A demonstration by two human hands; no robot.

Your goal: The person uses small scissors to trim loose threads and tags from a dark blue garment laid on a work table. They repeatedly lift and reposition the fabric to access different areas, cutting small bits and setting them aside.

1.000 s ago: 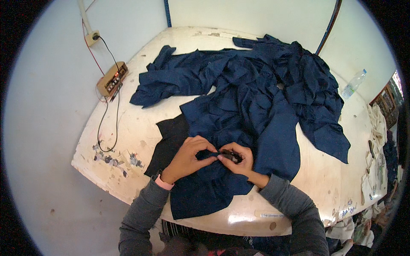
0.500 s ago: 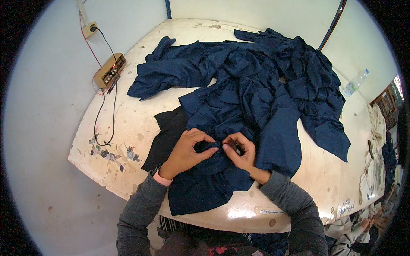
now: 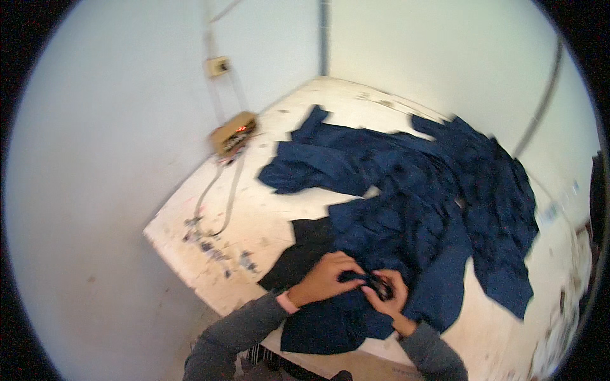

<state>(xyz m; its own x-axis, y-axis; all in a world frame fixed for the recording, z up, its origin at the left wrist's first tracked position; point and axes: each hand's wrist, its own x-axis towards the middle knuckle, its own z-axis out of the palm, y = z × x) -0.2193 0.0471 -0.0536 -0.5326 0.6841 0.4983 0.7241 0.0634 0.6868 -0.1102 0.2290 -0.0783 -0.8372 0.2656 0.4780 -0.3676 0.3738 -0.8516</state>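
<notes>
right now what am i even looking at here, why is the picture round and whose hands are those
The picture comes from a wide fisheye camera worn on a person's head and looking down, so the picture is round and straight edges bend. The two bare hands, in grey sleeves, are that person's own. The left hand and the right hand meet on a heap of dark blue cloth and pinch a small dark object between them; it is too blurred to name. A black piece of cloth lies under the blue. All rests on a worn white table. A small tan box with cables sits at the table's far left edge.
</notes>
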